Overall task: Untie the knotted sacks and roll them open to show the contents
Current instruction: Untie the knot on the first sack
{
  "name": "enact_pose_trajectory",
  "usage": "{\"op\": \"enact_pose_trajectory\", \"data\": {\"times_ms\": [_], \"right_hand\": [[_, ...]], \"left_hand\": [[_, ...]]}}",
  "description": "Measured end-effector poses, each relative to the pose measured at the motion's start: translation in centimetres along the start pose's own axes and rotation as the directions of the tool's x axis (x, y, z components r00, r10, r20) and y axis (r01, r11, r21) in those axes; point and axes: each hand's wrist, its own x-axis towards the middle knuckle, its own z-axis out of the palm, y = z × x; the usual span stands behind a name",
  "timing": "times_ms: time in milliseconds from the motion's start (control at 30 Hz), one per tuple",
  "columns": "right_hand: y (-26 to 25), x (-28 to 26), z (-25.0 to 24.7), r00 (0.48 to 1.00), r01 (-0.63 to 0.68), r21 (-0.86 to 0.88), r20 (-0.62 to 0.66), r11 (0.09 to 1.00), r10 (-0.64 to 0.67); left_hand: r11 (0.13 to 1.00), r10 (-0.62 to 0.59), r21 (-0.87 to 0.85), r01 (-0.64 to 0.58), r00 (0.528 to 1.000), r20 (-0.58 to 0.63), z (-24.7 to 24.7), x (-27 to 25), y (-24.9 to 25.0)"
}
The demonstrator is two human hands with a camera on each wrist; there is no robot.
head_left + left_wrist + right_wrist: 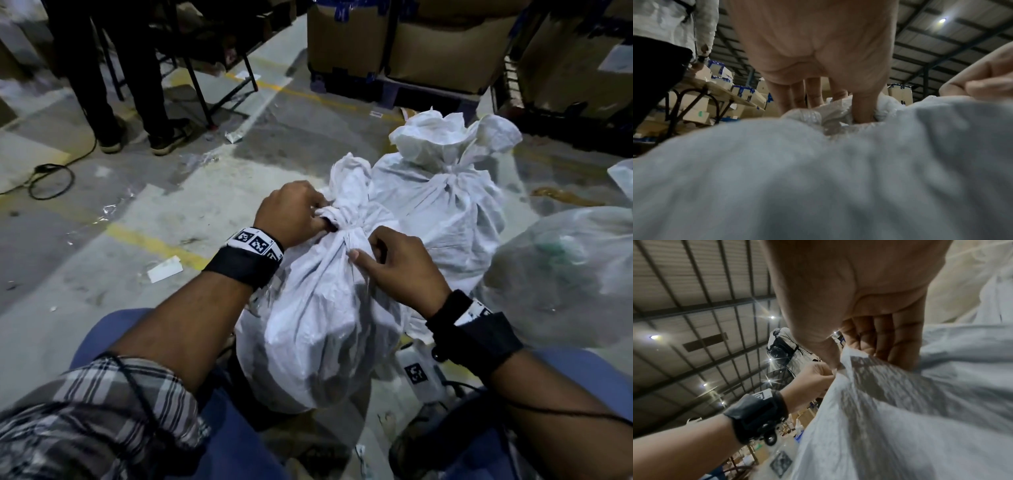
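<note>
At frame centre, my left hand (pixel 291 212) has its fingers (pixel 863 108) curled into the knot (pixel 337 219) of the near sack (pixel 318 325), standing on the floor. The knot sits between both hands. My right hand (pixel 394 267) pinches the gathered neck just below it. Which strand loosens I can't see; the contents are hidden.
</note>
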Motion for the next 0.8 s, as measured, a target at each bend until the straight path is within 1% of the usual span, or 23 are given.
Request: {"op": "enact_pose_trajectory", "data": {"times_ms": [67,100,133,167,233,267,400,467,500,533,600,667,733,767,800], "right_hand": [[0.1,-0.1,-0.7,0.989,0.057,-0.043,-0.138,0.997,-0.063],[0.2,-0.1,-1.0,0.971,0.102,-0.077,-0.21,0.992,-0.116],[0.2,0.0,-1.1,0.953,0.134,-0.14,-0.252,0.981,-0.166],[0.3,0.2,-1.1,0.948,0.132,-0.221,-0.257,0.966,-0.188],[0.7,0.6,-0.8,0.967,0.072,-0.345,-0.204,0.936,-0.15],[1.0,0.7,-0.8,0.978,0.038,-0.361,-0.18,0.932,-0.109],[2.0,1.3,-1.0,0.992,-0.072,-0.261,-0.119,0.963,0.042],[2.1,1.7,-1.2,0.994,-0.101,-0.113,-0.047,0.988,0.096],[2.2,1.7,-1.2,0.994,-0.101,-0.041,-0.033,0.994,0.1],[2.2,1.7,-1.1,0.995,-0.095,-0.01,-0.039,0.995,0.094],[2.5,1.7,-1.0,0.994,-0.085,-0.043,-0.071,0.995,0.082],[2.7,1.7,-1.0,0.993,-0.07,-0.116,-0.099,0.991,0.059],[2.6,1.7,-0.8,0.995,-0.05,-0.121,-0.093,0.991,0.039],[2.5,1.7,-0.6,0.996,-0.038,-0.123,-0.088,0.992,0.027],[2.3,1.7,-0.4,0.996,-0.023,-0.139,-0.083,0.99,0.011]], "left_hand": [[1.0,-0.005,-0.002,0.005,0.999,0.05,0.6,-0.1,0.5],[1.0,0.0,0.002,0.0,0.998,0.06,0.9,-0.2,0.8],[1.0,0.004,0.006,-0.004,0.998,0.069,1.2,-0.3,1.1],[1.0,0.009,0.008,-0.01,0.997,0.081,1.6,-0.4,1.3],[1.0,0.023,0.011,-0.024,0.994,0.105,2.1,-0.6,1.8],[0.999,0.028,0.013,-0.029,0.993,0.116,2.2,-0.6,1.8],[1.0,0.005,-0.023,-0.002,0.992,0.128,2.0,-0.5,1.3],[1.0,0.003,-0.031,0.001,0.99,0.138,1.6,-0.5,1.0],[0.999,0.026,-0.038,-0.02,0.988,0.151,1.4,-0.6,0.9],[0.996,0.067,-0.061,-0.058,0.984,0.165,1.0,-0.7,0.8],[0.973,0.19,-0.164,-0.163,0.968,0.165,0.3,-0.8,0.5],[0.931,0.301,-0.248,-0.267,0.947,0.113,-0.4,-1.0,0.5],[0.897,0.414,-0.22,-0.383,0.903,0.115,-0.8,-1.1,0.9],[0.884,0.455,-0.19,-0.428,0.88,0.134,-0.9,-1.1,1.2],[0.88,0.468,-0.161,-0.446,0.872,0.144,-0.9,-1.0,1.5]]}}
